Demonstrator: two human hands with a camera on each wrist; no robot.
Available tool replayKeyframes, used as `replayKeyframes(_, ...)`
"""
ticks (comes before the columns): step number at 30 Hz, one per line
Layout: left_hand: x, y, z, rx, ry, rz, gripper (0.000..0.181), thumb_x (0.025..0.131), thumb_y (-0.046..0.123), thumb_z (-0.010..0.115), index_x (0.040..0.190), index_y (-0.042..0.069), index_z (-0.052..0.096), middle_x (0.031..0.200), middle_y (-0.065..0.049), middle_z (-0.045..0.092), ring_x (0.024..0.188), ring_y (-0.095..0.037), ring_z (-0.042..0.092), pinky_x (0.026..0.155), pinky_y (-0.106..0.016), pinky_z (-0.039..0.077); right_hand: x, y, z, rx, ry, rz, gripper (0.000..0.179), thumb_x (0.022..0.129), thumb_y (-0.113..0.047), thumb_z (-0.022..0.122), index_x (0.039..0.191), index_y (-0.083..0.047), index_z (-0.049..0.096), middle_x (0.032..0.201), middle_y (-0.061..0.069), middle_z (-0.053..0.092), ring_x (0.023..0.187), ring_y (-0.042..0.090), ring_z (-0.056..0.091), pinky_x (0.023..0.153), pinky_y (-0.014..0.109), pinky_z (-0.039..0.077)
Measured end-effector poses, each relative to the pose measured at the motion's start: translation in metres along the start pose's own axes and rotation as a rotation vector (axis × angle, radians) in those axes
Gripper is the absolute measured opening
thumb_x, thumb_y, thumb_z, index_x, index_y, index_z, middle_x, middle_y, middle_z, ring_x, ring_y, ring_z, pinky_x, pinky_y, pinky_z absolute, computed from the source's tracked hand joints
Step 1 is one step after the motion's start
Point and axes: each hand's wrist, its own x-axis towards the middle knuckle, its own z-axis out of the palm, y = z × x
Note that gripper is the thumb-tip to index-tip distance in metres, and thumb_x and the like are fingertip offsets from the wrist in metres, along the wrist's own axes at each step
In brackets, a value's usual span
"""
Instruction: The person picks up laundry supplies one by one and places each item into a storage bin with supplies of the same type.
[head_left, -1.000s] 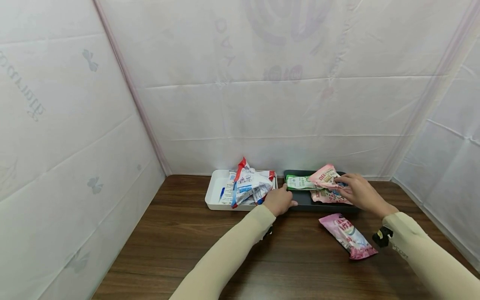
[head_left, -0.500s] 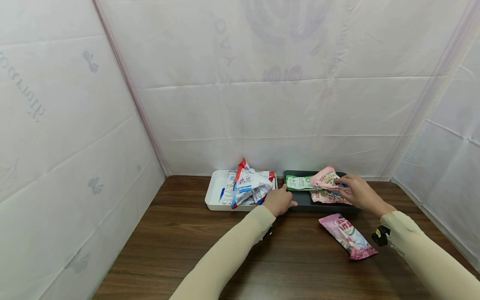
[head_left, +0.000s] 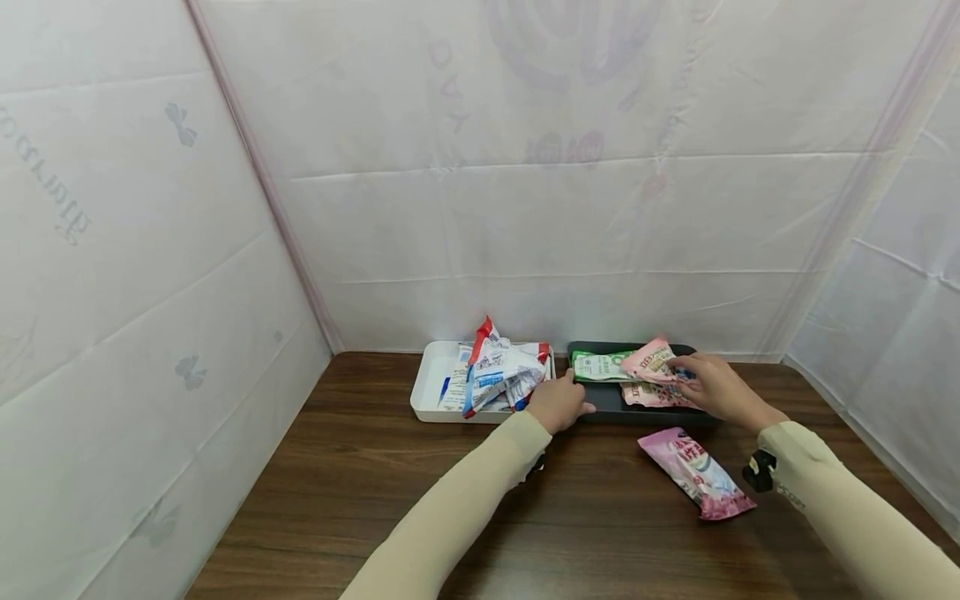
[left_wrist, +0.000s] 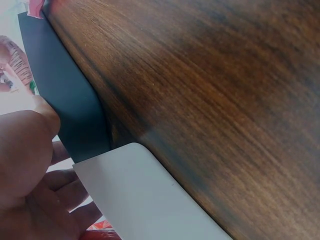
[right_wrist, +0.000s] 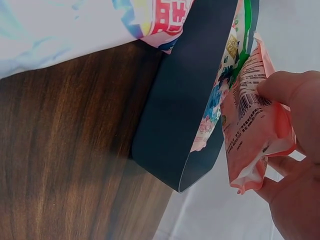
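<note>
In the head view, my right hand (head_left: pixel 720 390) pinches a pink snack packet (head_left: pixel 649 361) between thumb and fingers. The packet is tilted above the dark tray (head_left: pixel 600 398), partly over a green-and-white packet (head_left: pixel 598 367) and another pink packet (head_left: pixel 651 394) lying in it. The right wrist view shows the held packet (right_wrist: pixel 250 115) beyond the tray's wall. My left hand (head_left: pixel 557 403) rests where the two trays meet. Its fingers are loosely bent and its thumb (left_wrist: pixel 47 115) lies at the dark tray's rim. The index fingertip is near the green packet; any contact is unclear.
A white tray (head_left: pixel 422 400) with several red, white and blue packets (head_left: pixel 498 371) stands left of the dark one. A larger pink-purple bag (head_left: pixel 697 473) lies on the wooden table (head_left: pixel 360 475) in front. White sheeting (head_left: pixel 480 217) encloses the back and sides.
The pink packet in my right hand has tipped slightly downward, and that hand has shifted a little left. My left hand and the trays look nearly unchanged.
</note>
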Motion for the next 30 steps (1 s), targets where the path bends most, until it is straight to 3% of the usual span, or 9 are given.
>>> replayKeyframes(10, -0.0047, 0.0008, -0.0031, 0.018, 0.031, 0.013, 0.044, 0.104, 0.051, 0.053, 0.119, 0.017, 0.078, 0.154, -0.014, 0.050, 0.100, -0.021, 0.072, 0.071, -0.033, 0.059, -0.0021, 0.0021, 0.0027, 0.019, -0.039, 0.011, 0.047, 0.093, -0.002, 0.070, 0.137, 0.007, 0.058, 0.121, 0.030, 0.065, 0.104, 0.043, 0.065, 0.084, 0.060, 0.052)
replayKeyframes(19, -0.0036, 0.0009, -0.0020, 0.029, 0.036, 0.013, 0.046, 0.103, 0.053, 0.053, 0.119, 0.018, 0.078, 0.153, -0.014, 0.051, 0.101, -0.020, 0.072, 0.073, -0.033, 0.059, 0.0003, 0.0021, 0.0023, 0.001, -0.085, 0.023, 0.057, 0.091, -0.004, 0.074, 0.142, 0.009, 0.051, 0.110, 0.025, 0.067, 0.085, 0.025, 0.060, 0.073, 0.048, 0.050)
replayKeyframes(26, -0.0036, 0.0007, -0.0023, 0.028, 0.031, 0.012, 0.046, 0.103, 0.053, 0.053, 0.119, 0.018, 0.078, 0.154, -0.014, 0.050, 0.102, -0.020, 0.072, 0.073, -0.033, 0.059, 0.0016, 0.0016, 0.0021, 0.003, -0.122, 0.058, 0.059, 0.093, -0.005, 0.073, 0.144, 0.009, 0.048, 0.119, 0.030, 0.063, 0.101, 0.041, 0.063, 0.083, 0.059, 0.051)
replayKeyframes(30, -0.0036, 0.0005, -0.0024, 0.026, 0.027, 0.011, 0.046, 0.104, 0.052, 0.052, 0.119, 0.018, 0.078, 0.155, -0.014, 0.050, 0.102, -0.020, 0.072, 0.073, -0.033, 0.059, 0.0024, 0.0003, 0.0030, 0.005, -0.135, 0.082, 0.060, 0.094, -0.006, 0.072, 0.146, 0.008, 0.047, 0.129, 0.036, 0.058, 0.116, 0.053, 0.057, 0.093, 0.068, 0.046)
